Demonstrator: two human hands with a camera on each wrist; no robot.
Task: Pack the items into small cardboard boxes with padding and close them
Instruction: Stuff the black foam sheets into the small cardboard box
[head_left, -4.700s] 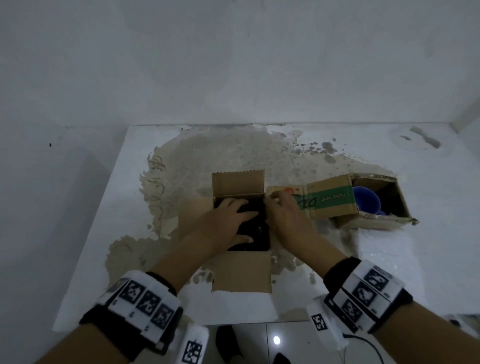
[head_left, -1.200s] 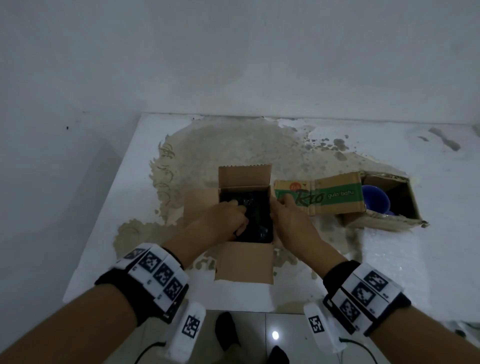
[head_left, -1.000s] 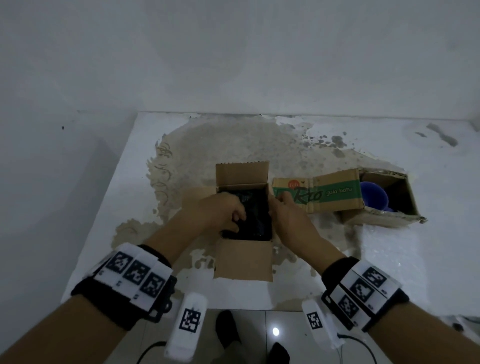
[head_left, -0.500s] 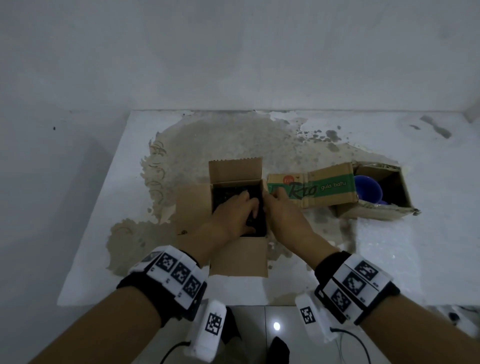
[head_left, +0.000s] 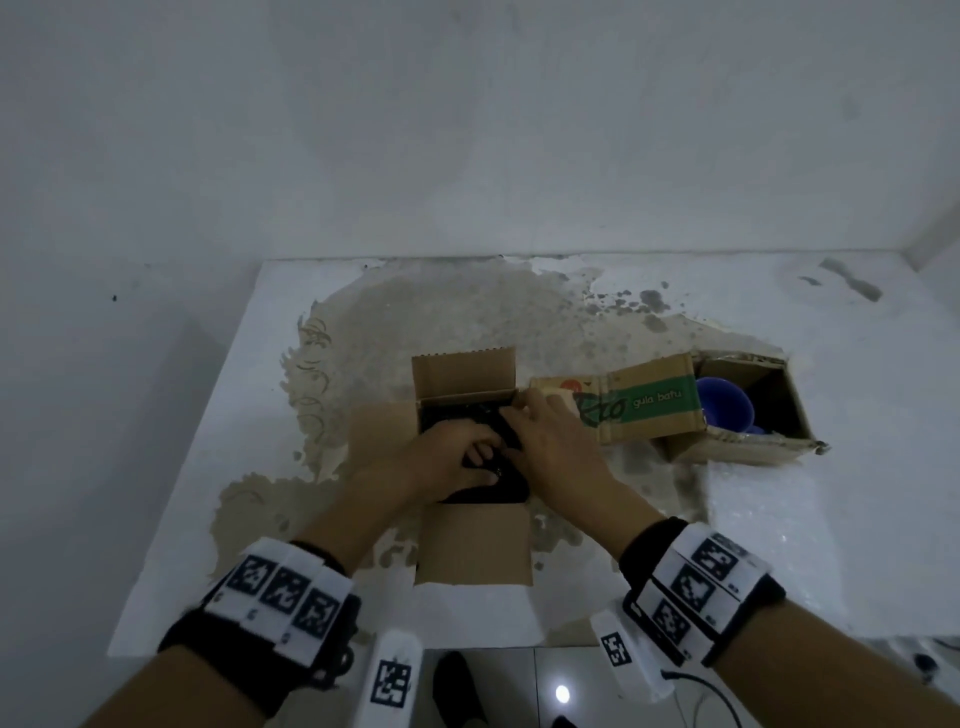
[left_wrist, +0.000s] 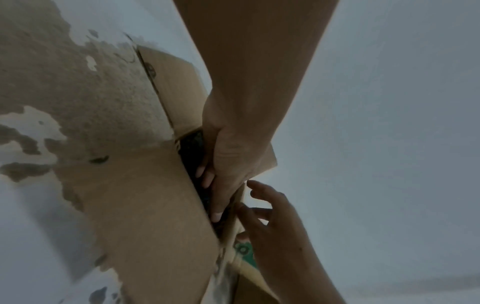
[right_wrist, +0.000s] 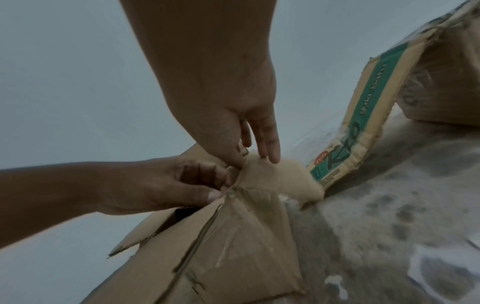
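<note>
A small open cardboard box (head_left: 464, 375) stands mid-table with its flaps spread. A black item (head_left: 491, 491) lies in it, its near end at the front edge. My left hand (head_left: 467, 457) is inside the box, fingers curled down on the black item (left_wrist: 193, 148). In the left wrist view the left hand (left_wrist: 211, 185) reaches down along the right wall. My right hand (head_left: 545, 436) rests on the box's right flap (right_wrist: 275, 174), where the right hand (right_wrist: 262, 148) touches the cardboard with straight fingers.
A second box (head_left: 652, 405) with a green label lies on its side at the right, a blue cup (head_left: 724, 408) inside. A white foam sheet (head_left: 779, 525) lies in front of it. The table's near edge (head_left: 467, 644) is close below the front flap.
My left hand has curled its fingers down onto the black item near the box's front. My right hand has shifted slightly onto the right flap. Both boxes stay where they were.
</note>
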